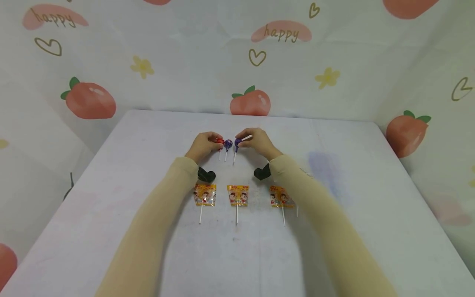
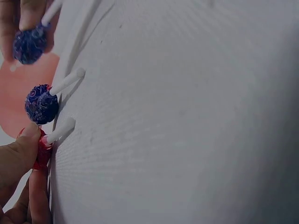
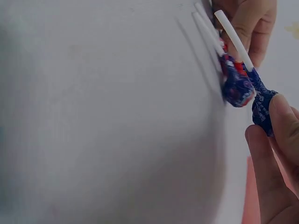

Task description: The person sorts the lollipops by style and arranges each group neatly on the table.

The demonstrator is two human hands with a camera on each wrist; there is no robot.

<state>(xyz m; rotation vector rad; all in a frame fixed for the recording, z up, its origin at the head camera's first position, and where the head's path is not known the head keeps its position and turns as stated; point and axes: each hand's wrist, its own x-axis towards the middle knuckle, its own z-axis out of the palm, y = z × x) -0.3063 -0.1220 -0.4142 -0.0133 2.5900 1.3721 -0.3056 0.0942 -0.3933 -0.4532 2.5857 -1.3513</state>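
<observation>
At the far part of the table, my left hand pinches a red-wrapped lollipop by its candy head, the white stick pointing back toward me. Beside it lies a purple-blue lollipop, between the two hands and untouched by the right. My right hand holds another purple-blue lollipop by the head between thumb and fingers. In the right wrist view its stick slants up past the other two lollipops, and it looks raised off the white surface.
Nearer to me lies a row of flat lollipops in yellow-orange wrappers: a left one, a middle one and a right one. Another stick shows by the right sleeve. Dark straps sit at both wrists. A printed cloth hangs behind the table.
</observation>
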